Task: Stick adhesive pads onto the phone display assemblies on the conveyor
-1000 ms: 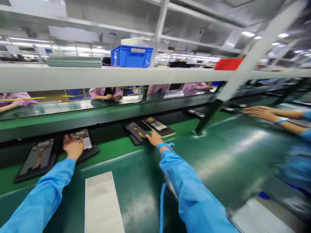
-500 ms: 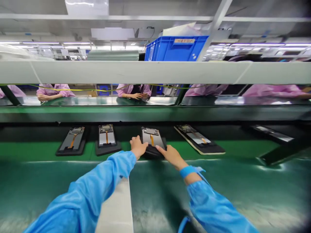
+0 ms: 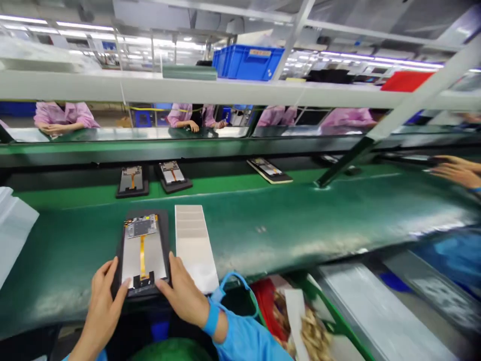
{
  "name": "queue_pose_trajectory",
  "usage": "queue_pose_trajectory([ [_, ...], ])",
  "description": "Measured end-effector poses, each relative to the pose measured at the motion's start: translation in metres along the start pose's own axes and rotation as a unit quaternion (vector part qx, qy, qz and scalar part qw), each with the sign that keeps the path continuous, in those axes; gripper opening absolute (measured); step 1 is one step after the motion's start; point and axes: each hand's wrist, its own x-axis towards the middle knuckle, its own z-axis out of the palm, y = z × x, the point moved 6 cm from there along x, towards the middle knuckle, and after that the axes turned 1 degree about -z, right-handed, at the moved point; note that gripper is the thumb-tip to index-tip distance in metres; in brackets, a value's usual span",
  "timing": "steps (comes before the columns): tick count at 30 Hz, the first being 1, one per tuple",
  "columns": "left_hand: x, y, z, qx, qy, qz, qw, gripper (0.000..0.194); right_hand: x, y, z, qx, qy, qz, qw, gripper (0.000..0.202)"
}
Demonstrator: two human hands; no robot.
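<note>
An opened tablet (image 3: 150, 255) with its circuit board and an orange ribbon cable showing lies on a dark foam pad (image 3: 164, 220), at the near edge of the green bench. My left hand (image 3: 103, 296) grips its left side, the thumb over the lower left corner. On the opposite side my right hand (image 3: 188, 293) holds it by the lower right corner. The fingers under the pad are hidden. A blue wrist strap with a cord circles my right wrist. Right beside the tablet lies a white strip sheet (image 3: 197, 250).
More opened tablets on pads ride the green belt (image 3: 214, 187) behind the bench. A slanted post (image 3: 345, 163) rises at right. A bin of scraps (image 3: 311, 321) stands below the bench edge. A co-worker's hand (image 3: 456, 170) reaches in at far right; people in pink sit opposite.
Both hands have brought the tablet and its pad from the belt to the near edge of the bench. The view has turned right and down, showing the scrap bin and a co-worker's hand.
</note>
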Motion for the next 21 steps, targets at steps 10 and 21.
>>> queue_pose_trajectory([
  [10, -0.029, 0.081, 0.044, 0.088, -0.129, 0.302, 0.940, 0.058, -0.024, 0.084, -0.082, -0.140, 0.122, 0.091, 0.978, 0.020],
  [21, -0.029, 0.125, 0.148, 0.216, -0.264, 0.355, 0.870, 0.049, -0.011, 0.123, -0.076, -0.174, 0.135, 0.122, 0.968, 0.022],
])
